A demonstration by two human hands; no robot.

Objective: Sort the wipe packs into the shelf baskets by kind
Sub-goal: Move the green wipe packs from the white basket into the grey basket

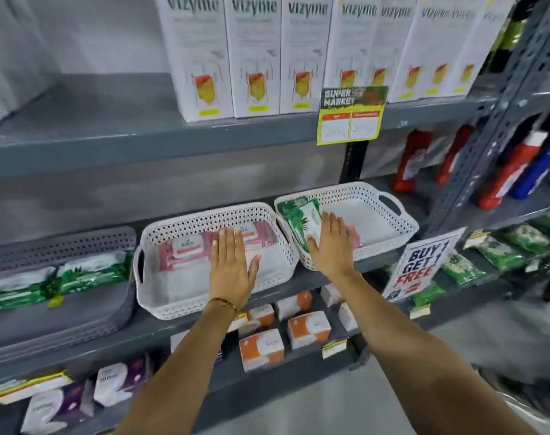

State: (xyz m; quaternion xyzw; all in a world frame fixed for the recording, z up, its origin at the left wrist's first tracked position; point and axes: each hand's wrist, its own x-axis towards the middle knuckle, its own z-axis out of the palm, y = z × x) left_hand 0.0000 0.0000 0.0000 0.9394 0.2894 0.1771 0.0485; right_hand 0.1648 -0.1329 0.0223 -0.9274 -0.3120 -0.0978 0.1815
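Three baskets stand on the middle shelf. The grey basket (117, 243) at left holds green wipe packs (88, 271). The middle white basket (186, 221) holds pink wipe packs (186, 249). The right white basket (377, 196) holds a green wipe pack (295, 218) leaning at its left wall, and a sliver of a pink pack (357, 240) shows beside my right hand. My left hand (231, 265) hovers flat, fingers apart, over the middle basket's front. My right hand (330, 243) lies flat and open over the right basket's left part. Neither hand holds anything.
Tall white boxes (255, 54) line the upper shelf, with a yellow price tag (350, 117) hanging below. Red and blue bottles (515, 171) stand at right behind a grey upright. Orange-white boxes (261, 346) fill the lower shelf. A "buy 1 get 1 free" sign (421, 265) sticks out.
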